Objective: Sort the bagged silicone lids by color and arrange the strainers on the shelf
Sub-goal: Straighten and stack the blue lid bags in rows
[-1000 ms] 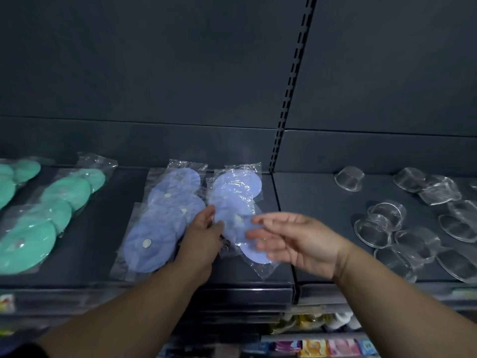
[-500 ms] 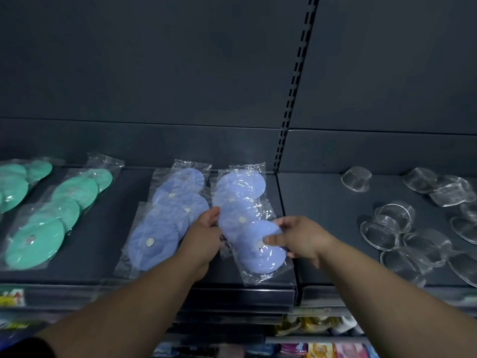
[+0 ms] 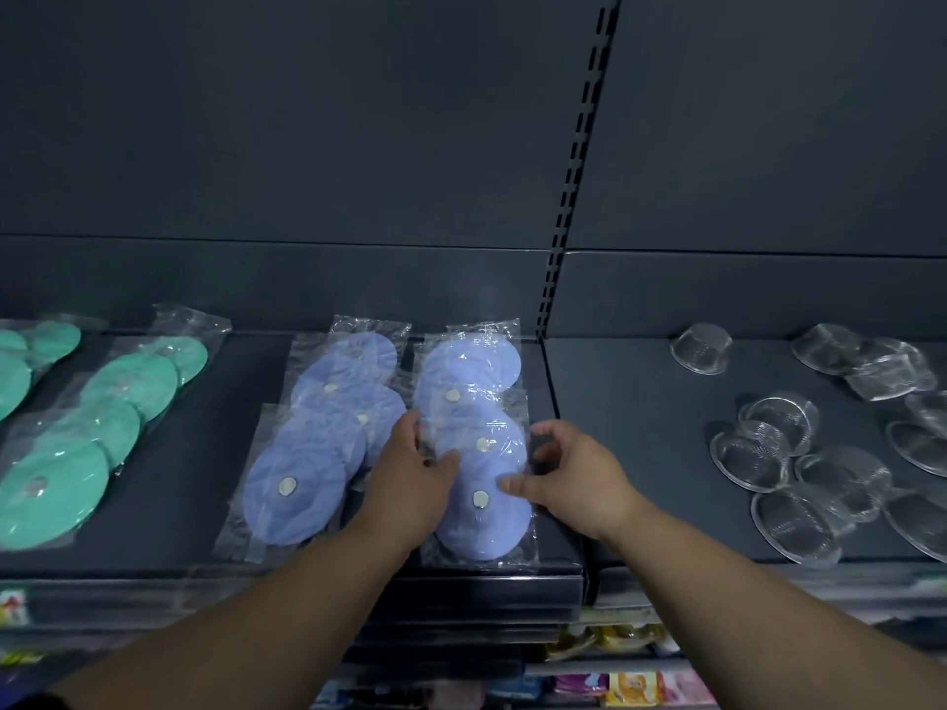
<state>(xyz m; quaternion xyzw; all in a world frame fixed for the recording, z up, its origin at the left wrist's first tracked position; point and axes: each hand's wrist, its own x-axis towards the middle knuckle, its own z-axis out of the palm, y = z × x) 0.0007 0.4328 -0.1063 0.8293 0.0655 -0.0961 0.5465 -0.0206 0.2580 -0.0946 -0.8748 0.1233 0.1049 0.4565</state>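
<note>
Pinching blue-lid bag (image 3: pixel 484 453) at shelf edge (image 3: pixel 512 589): left hand (image 3: pixel 410 476), prob. right hand (image 3: pixel 579 479).

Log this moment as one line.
step: blue lid sorting | left hand: grips front blue lid bag, left edge | right hand: grips its right edge | green lid bags: left | strainers: scattered right

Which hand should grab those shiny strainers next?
Probably the right hand. It holds the right edge of the bag of blue lids, the side nearest the strainers. The left hand holds the bag's other edge and would have to reach across.
</note>
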